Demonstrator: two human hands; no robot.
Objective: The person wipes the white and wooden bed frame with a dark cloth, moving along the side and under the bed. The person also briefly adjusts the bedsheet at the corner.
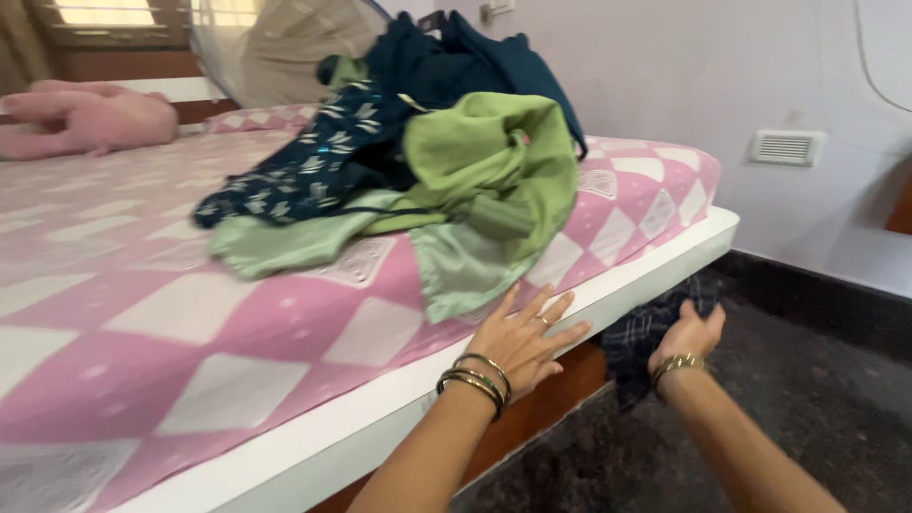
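The left hand lies flat on the near edge of the bed, fingers spread open and pressing on the mattress side, gripping nothing. Its fingertips end just short of the hem of a green cloth that hangs a little over that edge. Bangles ring the left wrist, and there is a ring on one finger.

The right hand is lower, past the bed's near corner and below the mattress level. Its fingers are closed on a dark checked cloth, which hangs from the hand down toward the dark floor, just beside the bed's wooden base. A bracelet sits on the right wrist.

On the bed, a pink and white diamond-patterned sheet covers the mattress. A pile of clothes lies near the right edge: the green cloth in front, a navy patterned garment to its left, and a dark teal garment on top at the back. A pink soft toy rests at the far left corner of the bed, well apart from the pile. A fan stands behind the pile. A white vent plate is set in the wall beyond the bed.
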